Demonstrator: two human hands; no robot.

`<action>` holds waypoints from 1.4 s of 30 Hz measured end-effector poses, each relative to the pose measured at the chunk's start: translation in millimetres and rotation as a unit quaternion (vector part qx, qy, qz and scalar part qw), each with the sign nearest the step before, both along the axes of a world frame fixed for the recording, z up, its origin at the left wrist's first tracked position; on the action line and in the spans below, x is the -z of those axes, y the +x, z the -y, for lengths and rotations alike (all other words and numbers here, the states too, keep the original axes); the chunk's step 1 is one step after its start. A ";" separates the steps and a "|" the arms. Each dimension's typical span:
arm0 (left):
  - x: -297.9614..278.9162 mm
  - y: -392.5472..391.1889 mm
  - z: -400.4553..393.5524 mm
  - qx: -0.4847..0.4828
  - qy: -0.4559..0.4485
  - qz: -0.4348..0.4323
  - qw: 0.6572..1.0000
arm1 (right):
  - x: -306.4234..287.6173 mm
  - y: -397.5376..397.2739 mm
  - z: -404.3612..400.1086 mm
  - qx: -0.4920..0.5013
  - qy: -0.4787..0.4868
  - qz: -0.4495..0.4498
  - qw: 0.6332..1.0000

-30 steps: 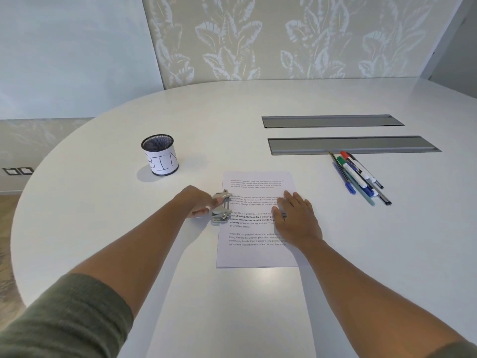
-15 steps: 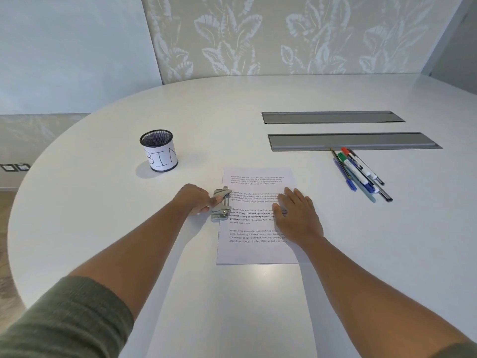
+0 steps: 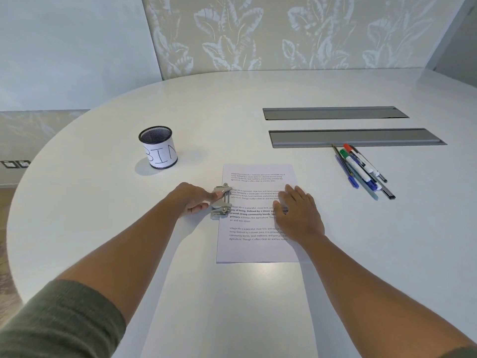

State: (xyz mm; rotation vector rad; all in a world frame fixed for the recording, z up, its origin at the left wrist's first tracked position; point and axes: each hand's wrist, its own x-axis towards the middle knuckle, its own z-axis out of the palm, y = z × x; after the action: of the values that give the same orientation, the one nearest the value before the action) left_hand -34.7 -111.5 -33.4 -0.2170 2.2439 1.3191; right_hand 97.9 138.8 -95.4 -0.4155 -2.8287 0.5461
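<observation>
A printed sheet of paper [image 3: 258, 249] lies flat on the white table [image 3: 232, 306] in front of me. A small metal hole punch [image 3: 220, 201] sits over the sheet's left edge. My left hand [image 3: 192, 200] holds the punch from the left, with a fingertip on its top lever and the other fingers curled beside it. My right hand [image 3: 296, 213] lies flat on the right half of the sheet, fingers straight, pressing it down.
A black mesh cup labelled BIN [image 3: 158, 148] stands to the back left of the sheet. Several pens and markers [image 3: 361, 169] lie at the right. Two long grey cable slots [image 3: 356, 138] are set into the table behind them.
The hands, punch and paper stay in place relative to each other. Only the camera has shifted slightly, so everything sits a little higher in view.
</observation>
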 end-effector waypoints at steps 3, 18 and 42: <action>1.3 -0.7 1.3 -0.001 0.011 0.003 1.000 | -0.1 0.2 0.4 -0.002 0.000 0.000 1.000; 2.2 0.5 -0.1 -0.005 0.006 0.010 1.000 | -1.4 0.9 1.7 -0.003 0.009 0.011 1.000; -0.4 31.1 10.3 -0.088 0.037 0.001 0.995 | -9.2 -2.6 -3.3 0.055 -0.114 -0.016 0.992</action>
State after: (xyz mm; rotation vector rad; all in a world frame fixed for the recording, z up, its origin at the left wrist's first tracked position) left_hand -3.6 -121.7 -33.0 -0.3969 2.2102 1.4894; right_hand 95.3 142.1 -86.2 -0.5953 -2.7017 0.8494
